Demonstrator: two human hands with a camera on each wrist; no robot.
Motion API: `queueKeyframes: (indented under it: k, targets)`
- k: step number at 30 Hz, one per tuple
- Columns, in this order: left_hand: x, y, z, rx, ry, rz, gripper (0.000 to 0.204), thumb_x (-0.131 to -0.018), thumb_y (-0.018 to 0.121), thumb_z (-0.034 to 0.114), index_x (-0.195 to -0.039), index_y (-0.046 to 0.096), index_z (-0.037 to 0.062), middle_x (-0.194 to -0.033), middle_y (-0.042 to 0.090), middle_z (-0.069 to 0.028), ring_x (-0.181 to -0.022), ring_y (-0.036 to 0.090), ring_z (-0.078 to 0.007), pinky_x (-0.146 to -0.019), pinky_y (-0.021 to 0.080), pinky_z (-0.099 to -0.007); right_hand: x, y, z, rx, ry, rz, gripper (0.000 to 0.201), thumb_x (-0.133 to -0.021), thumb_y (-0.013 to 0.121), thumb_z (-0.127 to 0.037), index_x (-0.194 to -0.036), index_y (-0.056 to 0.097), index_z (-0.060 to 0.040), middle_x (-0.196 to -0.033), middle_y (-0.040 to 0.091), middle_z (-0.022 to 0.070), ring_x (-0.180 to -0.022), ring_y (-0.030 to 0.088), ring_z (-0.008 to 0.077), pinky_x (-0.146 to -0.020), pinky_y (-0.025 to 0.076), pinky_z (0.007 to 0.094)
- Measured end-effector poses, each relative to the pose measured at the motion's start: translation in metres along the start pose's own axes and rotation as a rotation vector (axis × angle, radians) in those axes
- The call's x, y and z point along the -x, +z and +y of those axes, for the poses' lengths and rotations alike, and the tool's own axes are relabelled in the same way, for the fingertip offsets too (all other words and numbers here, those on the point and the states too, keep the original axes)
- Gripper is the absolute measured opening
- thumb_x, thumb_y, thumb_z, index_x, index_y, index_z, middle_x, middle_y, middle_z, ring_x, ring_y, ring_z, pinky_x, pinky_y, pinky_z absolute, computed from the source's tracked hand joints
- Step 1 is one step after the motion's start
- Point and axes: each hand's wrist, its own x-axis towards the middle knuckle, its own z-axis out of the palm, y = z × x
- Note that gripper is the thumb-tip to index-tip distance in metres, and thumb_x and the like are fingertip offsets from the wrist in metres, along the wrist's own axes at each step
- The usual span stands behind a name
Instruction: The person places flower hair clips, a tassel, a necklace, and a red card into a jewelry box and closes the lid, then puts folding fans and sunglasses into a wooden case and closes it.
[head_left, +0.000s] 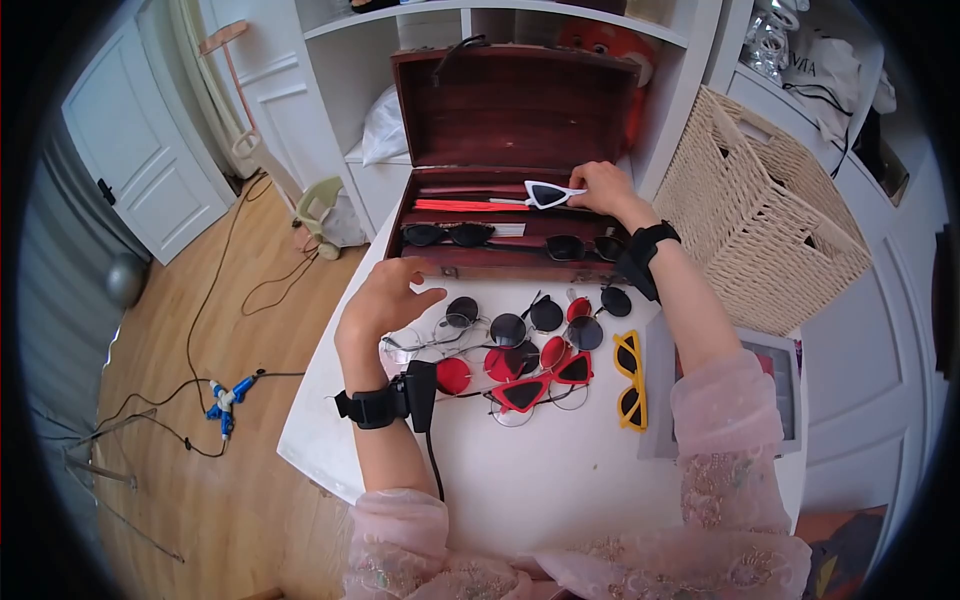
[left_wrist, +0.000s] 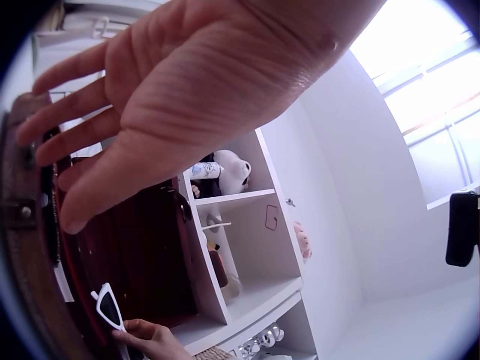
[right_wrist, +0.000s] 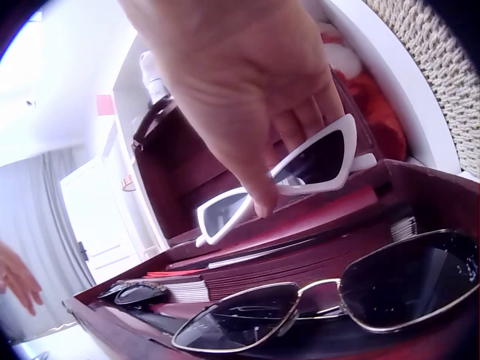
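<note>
My right hand (head_left: pixel 607 190) pinches a pair of white-framed sunglasses (right_wrist: pixel 330 161) with dark pointed lenses, above the back right part of an open dark red wooden chest (head_left: pixel 520 110). Below it in the chest lie gold-rimmed sunglasses (right_wrist: pixel 405 281), dark sunglasses (head_left: pixel 450 234) and a bright red strip (head_left: pixel 465 205). At the chest's front left corner, my left hand (head_left: pixel 385 300) holds nothing, and its fingers are spread in the left wrist view. Beside it on the white table (head_left: pixel 520 470) lie several round-lensed glasses (head_left: pixel 508 330) and red-framed sunglasses (head_left: pixel 520 394).
Yellow sunglasses (head_left: pixel 631 380) lie on the table's right part, beside a grey tray-like box (head_left: pixel 785 400). A woven basket (head_left: pixel 750 220) stands right of the chest. White shelving (head_left: pixel 345 60) rises behind it. Cables and a blue plug splitter (head_left: pixel 228 400) lie on the floor at left.
</note>
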Motion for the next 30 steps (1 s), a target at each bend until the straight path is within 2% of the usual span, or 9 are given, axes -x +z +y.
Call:
queueKeyframes:
  k: [2,4,11,16,18,25,28,30]
  targets:
    - [0.001,-0.001,0.002,-0.010,-0.002,-0.003,0.043,-0.073,0.073,0.023,-0.108,0.061,0.0013,-0.095,0.065,-0.0145,-0.073,0.065,-0.0215,-0.065,0.052,-0.0326,-0.004,0.005,0.004,0.022,0.034,0.044,0.032,-0.065,0.078,-0.028,-0.090,0.066,-0.0115,-0.089,0.067,0.0097,-0.092,0.062,0.0265,-0.079,0.048,0.0389]
    - [0.001,-0.001,0.005,0.013,-0.041,-0.021,0.042,-0.073,0.072,0.026,-0.107,0.062,0.0026,-0.095,0.065,-0.0155,-0.079,0.064,-0.0277,-0.073,0.049,-0.0357,-0.007,0.014,0.004,0.014,0.038,0.078,0.032,-0.065,0.078,-0.028,-0.090,0.066,-0.0109,-0.089,0.067,0.0098,-0.092,0.062,0.0270,-0.079,0.048,0.0390]
    - [0.000,0.002,0.008,0.000,-0.027,-0.019,0.041,-0.073,0.072,0.025,-0.106,0.062,0.0020,-0.094,0.065,-0.0159,-0.078,0.064,-0.0274,-0.072,0.050,-0.0359,-0.009,0.028,-0.003,-0.029,-0.062,0.107,0.033,-0.067,0.077,-0.026,-0.091,0.066,-0.0084,-0.095,0.065,0.0106,-0.097,0.060,0.0278,-0.083,0.047,0.0385]
    - [-0.001,0.003,0.009,-0.023,-0.031,-0.025,0.040,-0.073,0.072,0.025,-0.105,0.062,0.0024,-0.094,0.065,-0.0162,-0.077,0.065,-0.0268,-0.071,0.050,-0.0360,-0.011,0.025,0.003,-0.064,-0.063,-0.002,0.037,-0.069,0.075,-0.026,-0.099,0.065,-0.0077,-0.099,0.065,0.0127,-0.099,0.059,0.0291,-0.084,0.046,0.0391]
    - [-0.001,0.003,0.008,-0.016,-0.023,-0.028,0.039,-0.074,0.072,0.024,-0.105,0.062,0.0024,-0.094,0.065,-0.0163,-0.077,0.065,-0.0266,-0.071,0.050,-0.0359,-0.012,0.026,0.007,-0.070,-0.026,-0.062,0.032,-0.071,0.073,-0.021,-0.101,0.066,-0.0095,-0.103,0.064,0.0109,-0.102,0.058,0.0271,-0.088,0.045,0.0377]
    - [-0.002,0.003,0.004,-0.003,-0.019,-0.026,0.040,-0.074,0.072,0.024,-0.105,0.062,0.0022,-0.094,0.065,-0.0162,-0.077,0.065,-0.0264,-0.070,0.050,-0.0355,-0.011,0.026,0.011,-0.089,-0.031,-0.108,0.030,-0.073,0.071,-0.015,-0.102,0.066,-0.0094,-0.106,0.063,0.0116,-0.107,0.055,0.0275,-0.091,0.044,0.0376]
    - [-0.002,0.003,0.006,-0.017,-0.022,-0.022,0.040,-0.074,0.072,0.025,-0.105,0.062,0.0019,-0.094,0.064,-0.0163,-0.077,0.065,-0.0264,-0.070,0.050,-0.0357,-0.011,0.025,0.011,-0.065,-0.055,-0.144,0.034,-0.072,0.072,-0.014,-0.105,0.065,-0.0098,-0.109,0.062,0.0112,-0.109,0.054,0.0273,-0.092,0.043,0.0374]
    - [-0.002,0.002,0.008,-0.020,-0.028,-0.023,0.040,-0.074,0.072,0.025,-0.105,0.062,0.0018,-0.094,0.065,-0.0163,-0.077,0.065,-0.0265,-0.071,0.050,-0.0358,-0.013,0.030,0.013,-0.060,-0.072,-0.099,0.039,-0.072,0.072,-0.012,-0.109,0.063,-0.0105,-0.111,0.061,0.0105,-0.111,0.053,0.0269,-0.094,0.043,0.0372]
